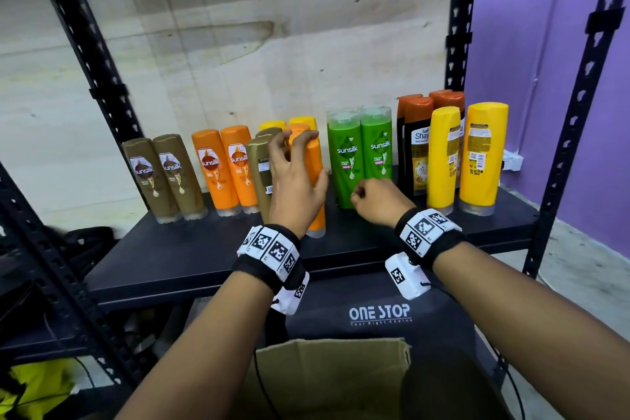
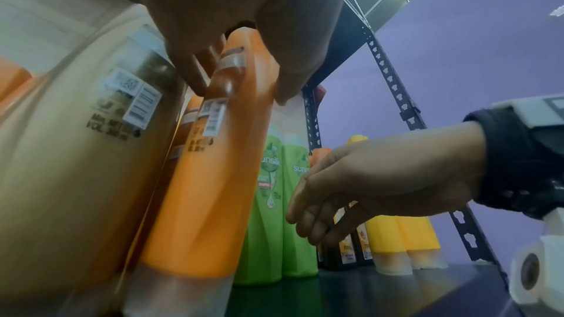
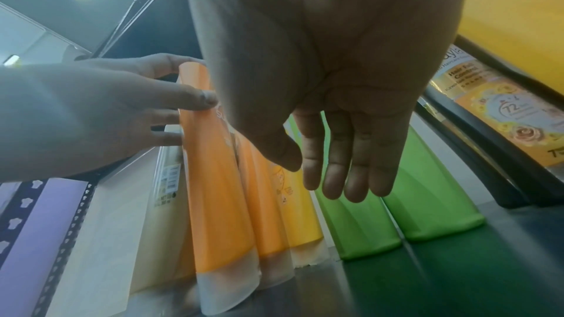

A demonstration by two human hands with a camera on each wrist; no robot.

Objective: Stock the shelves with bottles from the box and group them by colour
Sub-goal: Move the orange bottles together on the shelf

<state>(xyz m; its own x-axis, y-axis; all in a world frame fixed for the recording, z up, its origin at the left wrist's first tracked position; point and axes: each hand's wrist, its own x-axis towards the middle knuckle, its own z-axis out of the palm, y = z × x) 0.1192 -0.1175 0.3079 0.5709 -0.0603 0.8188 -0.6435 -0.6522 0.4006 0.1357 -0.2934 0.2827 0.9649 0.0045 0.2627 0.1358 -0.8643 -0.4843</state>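
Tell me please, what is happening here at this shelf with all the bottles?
A person is stocking a shelf with shampoo bottles, grouped by colour. The left hand grips an orange bottle standing at the front, beside a brown bottle. The right hand holds nothing, its fingers loose in front of the green bottles. A cardboard box sits open below.

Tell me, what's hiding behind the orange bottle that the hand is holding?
Behind the orange bottle in the left hand stand another orange bottle and two yellow bottles. Only their tops show; the hand and front bottle cover the rest.
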